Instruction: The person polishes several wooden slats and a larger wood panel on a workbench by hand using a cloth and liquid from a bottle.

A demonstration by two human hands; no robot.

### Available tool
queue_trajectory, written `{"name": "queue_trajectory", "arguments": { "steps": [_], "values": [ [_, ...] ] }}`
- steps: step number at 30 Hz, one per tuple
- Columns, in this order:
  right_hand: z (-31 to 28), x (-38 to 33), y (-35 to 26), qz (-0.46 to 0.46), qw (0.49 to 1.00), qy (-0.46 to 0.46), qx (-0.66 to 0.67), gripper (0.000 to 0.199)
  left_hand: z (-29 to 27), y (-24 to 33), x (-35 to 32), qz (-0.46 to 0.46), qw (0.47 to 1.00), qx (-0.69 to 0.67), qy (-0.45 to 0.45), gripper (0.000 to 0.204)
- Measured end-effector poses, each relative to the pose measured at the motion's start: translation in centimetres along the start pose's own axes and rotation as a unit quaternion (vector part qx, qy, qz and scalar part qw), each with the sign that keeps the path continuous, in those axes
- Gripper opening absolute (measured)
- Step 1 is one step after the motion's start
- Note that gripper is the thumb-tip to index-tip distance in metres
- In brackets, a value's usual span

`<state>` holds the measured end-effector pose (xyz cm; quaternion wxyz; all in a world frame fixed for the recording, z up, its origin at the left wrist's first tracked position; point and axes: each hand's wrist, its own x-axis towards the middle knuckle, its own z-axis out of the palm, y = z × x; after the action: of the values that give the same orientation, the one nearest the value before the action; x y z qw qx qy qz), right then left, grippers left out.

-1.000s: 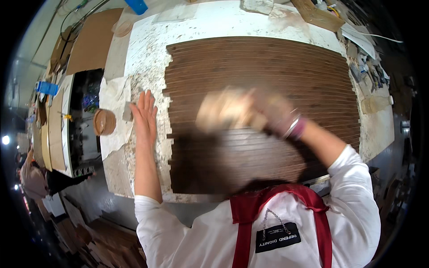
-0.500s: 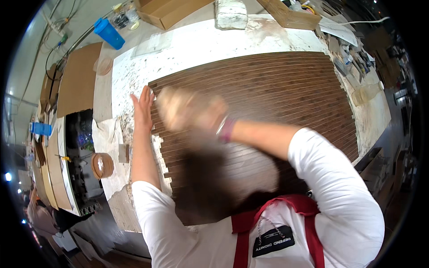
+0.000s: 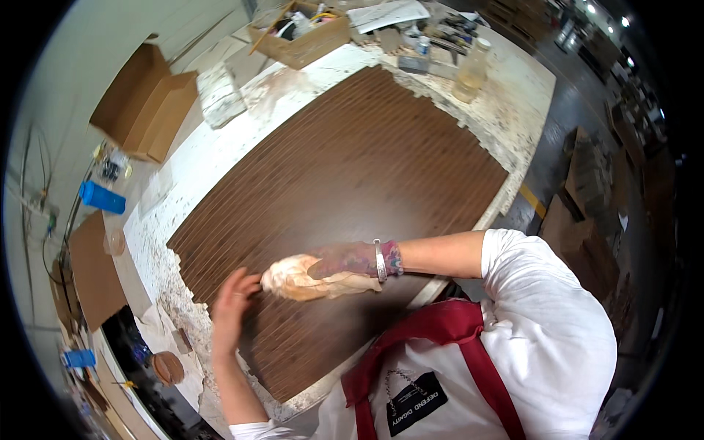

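A large dark brown panel of narrow wood strips [image 3: 315, 161] lies on the white work table, its short ends stepped and uneven. My right hand [image 3: 345, 261] is closed around a bunched pale cloth [image 3: 297, 282], pressed on the panel near its front left part. Most of the right fingers are hidden by the cloth. Just left of the cloth is my left hand [image 3: 233, 297], over the panel's left end. Its fingers reach toward the cloth, slightly bent and a little blurred, with nothing seen in them. Whether they touch the cloth, I cannot tell.
Along the back stand an open cardboard box [image 3: 139, 110], a white-smeared block [image 3: 220, 95] and a wooden box of odds and ends [image 3: 301, 40]. A bottle of yellowish liquid [image 3: 471, 72] stands at the far right. A blue bottle [image 3: 103, 198] and a round brown tub [image 3: 167, 368] are at left.
The view has swung, so the panel appears tilted. My right hand's cloth was a blur at the panel's left end and now shows clearly. My left hand has left the panel's far left corner and come nearer.
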<state>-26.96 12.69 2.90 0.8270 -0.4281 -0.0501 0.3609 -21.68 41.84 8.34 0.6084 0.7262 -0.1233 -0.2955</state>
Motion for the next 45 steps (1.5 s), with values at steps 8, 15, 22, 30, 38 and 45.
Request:
{"name": "queue_trajectory", "arguments": {
  "steps": [8, 15, 22, 30, 38, 45],
  "values": [
    [-5.2, -13.2, -0.3, -0.206, 0.846, 0.242, -0.427, 0.046, 18.4, 2.4, 5.6, -0.019, 1.000, 0.009, -0.008, 0.044],
    [-15.4, -29.9, -6.3, -0.314, 0.863, 0.352, -0.183, 0.041, 33.7, 10.6, 14.5, 0.205, 0.960, 0.186, -0.053, 0.047],
    [-18.9, -44.0, -15.9, -0.423, 0.708, 0.455, -0.337, 0.045, 44.5, 19.4, 21.5, 0.182, 0.966, -0.045, -0.177, 0.039],
    [-23.5, -50.1, -19.9, -0.331, 0.748, 0.461, -0.344, 0.046, 52.3, 19.0, 28.3, 0.236, 0.922, 0.233, -0.200, 0.051],
    [-21.1, -47.2, -18.3, -0.390, 0.221, 0.338, -0.827, 0.042, 55.6, 18.5, 32.0, 0.268, 0.938, 0.201, -0.092, 0.027],
    [-18.4, -44.6, -15.3, -0.135, 0.791, 0.255, -0.539, 0.040, 49.2, 19.5, 31.9, -0.024, 0.922, -0.363, -0.134, 0.041]
  ]
}}
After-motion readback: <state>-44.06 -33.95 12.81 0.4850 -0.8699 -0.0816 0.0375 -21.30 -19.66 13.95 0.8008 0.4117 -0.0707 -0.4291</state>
